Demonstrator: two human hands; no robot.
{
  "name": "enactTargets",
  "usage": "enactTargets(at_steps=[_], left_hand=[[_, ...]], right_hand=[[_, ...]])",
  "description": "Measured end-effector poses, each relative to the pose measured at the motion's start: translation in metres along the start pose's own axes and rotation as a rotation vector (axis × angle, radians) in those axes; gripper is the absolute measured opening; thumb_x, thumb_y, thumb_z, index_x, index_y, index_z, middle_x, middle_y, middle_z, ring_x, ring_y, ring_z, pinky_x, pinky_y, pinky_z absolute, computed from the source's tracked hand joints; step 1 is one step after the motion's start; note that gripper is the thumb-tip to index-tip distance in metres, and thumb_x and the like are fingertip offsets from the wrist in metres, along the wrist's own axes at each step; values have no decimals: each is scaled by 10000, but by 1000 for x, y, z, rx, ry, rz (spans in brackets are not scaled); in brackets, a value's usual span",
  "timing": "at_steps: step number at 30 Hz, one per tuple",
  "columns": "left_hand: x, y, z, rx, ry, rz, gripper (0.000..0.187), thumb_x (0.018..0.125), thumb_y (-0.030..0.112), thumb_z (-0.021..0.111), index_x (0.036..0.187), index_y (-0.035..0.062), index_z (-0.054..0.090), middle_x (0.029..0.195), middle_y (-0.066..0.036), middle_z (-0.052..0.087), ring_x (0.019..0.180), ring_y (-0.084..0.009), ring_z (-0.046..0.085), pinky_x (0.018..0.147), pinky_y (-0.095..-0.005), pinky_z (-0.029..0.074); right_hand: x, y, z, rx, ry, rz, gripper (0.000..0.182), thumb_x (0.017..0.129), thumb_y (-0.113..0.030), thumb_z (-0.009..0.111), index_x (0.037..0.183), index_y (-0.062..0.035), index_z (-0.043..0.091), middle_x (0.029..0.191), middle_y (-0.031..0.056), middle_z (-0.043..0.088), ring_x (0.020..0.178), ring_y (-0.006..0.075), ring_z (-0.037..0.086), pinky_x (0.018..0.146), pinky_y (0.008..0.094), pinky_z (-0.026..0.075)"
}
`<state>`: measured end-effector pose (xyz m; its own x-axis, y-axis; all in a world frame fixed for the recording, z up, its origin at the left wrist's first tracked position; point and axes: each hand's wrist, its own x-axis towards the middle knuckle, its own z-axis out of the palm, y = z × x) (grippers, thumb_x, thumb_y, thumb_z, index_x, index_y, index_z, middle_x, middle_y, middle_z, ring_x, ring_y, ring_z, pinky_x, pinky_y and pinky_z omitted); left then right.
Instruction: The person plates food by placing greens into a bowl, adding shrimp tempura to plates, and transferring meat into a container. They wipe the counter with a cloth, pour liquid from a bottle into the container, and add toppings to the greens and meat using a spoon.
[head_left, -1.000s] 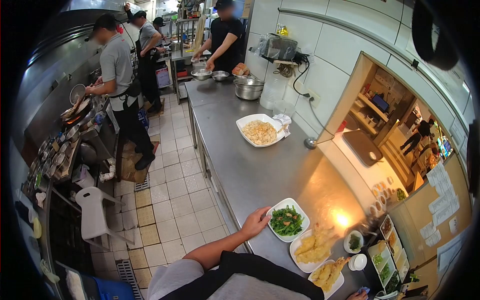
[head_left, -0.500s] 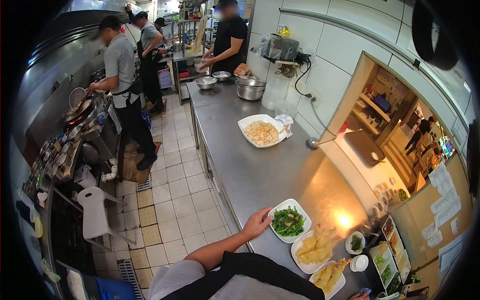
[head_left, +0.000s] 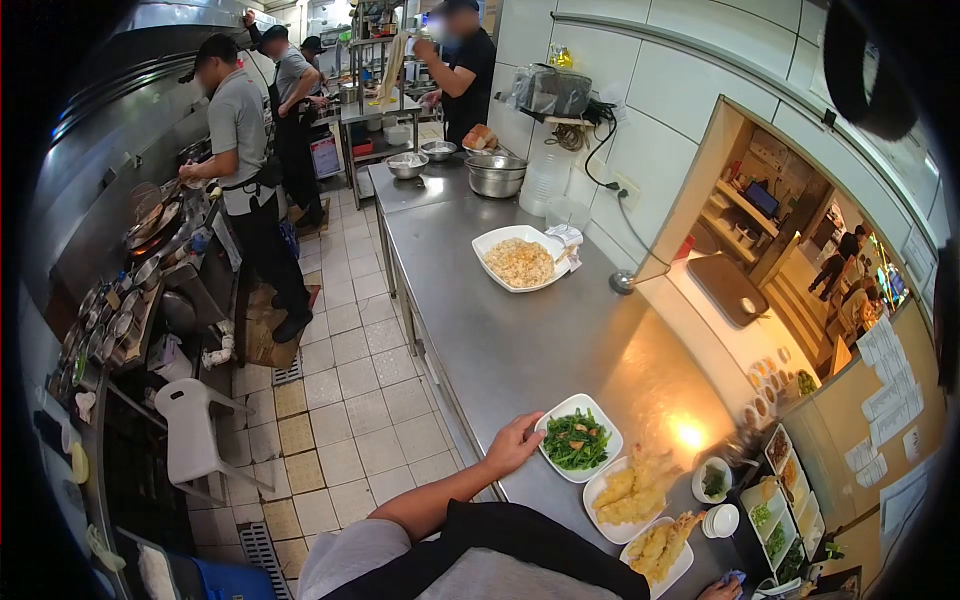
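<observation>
Greens (head_left: pixel 577 441) in rounded-square white dish (head_left: pixel 614 438), knobbly golden batter (head_left: pixel 630 493), steel counter (head_left: pixel 480 330)

We are seeing warm glare flaring on the steel counter (head_left: pixel 520 350) at four o'clock, with white wall tiles (head_left: pixel 622 62) gleaming at one. Shadow is darkening the space beside the plastic stool (head_left: pixel 192 425) at eight. The leafy greens (head_left: pixel 577 440) are showing fairly clearly; we are getting fisheye bending toward the edges and black corners.

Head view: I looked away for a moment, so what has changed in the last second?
The co-worker in black drew away from the metal bowls and raised one hand. The wearer's left hand stayed at the plate of greens; the fried food stayed put.
</observation>
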<state>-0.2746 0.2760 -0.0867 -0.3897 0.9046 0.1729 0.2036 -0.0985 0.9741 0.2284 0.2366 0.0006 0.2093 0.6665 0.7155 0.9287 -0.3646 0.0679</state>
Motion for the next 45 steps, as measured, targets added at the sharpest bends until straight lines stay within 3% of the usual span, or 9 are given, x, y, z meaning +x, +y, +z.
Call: enactTargets(at_steps=[3,5,12,14,18,20,29,42,45], left_hand=[[0,3,0,1,-6,-2,413,897,195,592,1262,21,509,1085,-143,585,693,-179,612,660,-311,504],[0,2,0,-15,3,7,408,895,190,595,1257,23,512,1061,-137,585,683,-178,611,654,-308,502],[1,1,0,-19,-4,1,398,894,189,596,1252,36,517,1018,-128,586,687,-173,604,661,-306,498],[1,4,-1,2,4,13,396,893,186,595,1253,41,519,1011,-129,586,692,-176,602,668,-308,498],[0,3,-1,-14,-3,10,393,891,181,595,1251,40,522,1014,-130,586,690,-178,601,668,-309,498],[1,-3,1,-26,-1,21,393,888,175,595,1251,41,524,1014,-130,586,692,-180,603,668,-309,499],[1,6,-2,1,-7,22,390,883,171,598,1244,38,533,937,-118,576,673,-173,594,656,-309,492],[1,6,-1,7,11,30,392,877,167,605,1243,42,541,939,-115,579,663,-159,569,646,-295,483],[1,6,-1,24,12,48,391,877,164,605,1243,43,541,947,-115,580,663,-158,569,644,-293,483]], right_hand=[[-3,8,11,50,96,-26,144,781,-246,587,852,-125,559,701,132,562,668,347,557,621,482,426],[-3,12,12,28,-49,-15,175,785,-270,594,890,-132,570,717,132,566,677,347,565,634,480,436],[-12,24,36,-44,-20,54,196,802,-300,589,943,-165,568,794,124,579,732,340,579,649,472,445],[-6,14,16,76,-172,81,245,815,-314,575,1009,-163,573,824,137,580,761,338,580,655,469,447],[-9,16,21,4,-171,110,290,840,-329,555,1062,-145,579,824,149,584,756,336,581,651,469,448],[-13,25,34,-15,-38,36,314,855,-336,542,1091,-132,583,816,147,591,746,333,585,643,467,453],[-9,17,27,-19,-79,92,392,862,-418,565,1098,-106,592,815,156,611,755,335,599,651,460,464],[-7,9,14,-56,-156,111,322,846,-362,593,1070,-131,598,792,136,606,725,317,595,634,436,459],[-10,17,29,-80,11,28,322,846,-359,593,1059,-118,596,778,128,601,711,314,591,630,430,458]])
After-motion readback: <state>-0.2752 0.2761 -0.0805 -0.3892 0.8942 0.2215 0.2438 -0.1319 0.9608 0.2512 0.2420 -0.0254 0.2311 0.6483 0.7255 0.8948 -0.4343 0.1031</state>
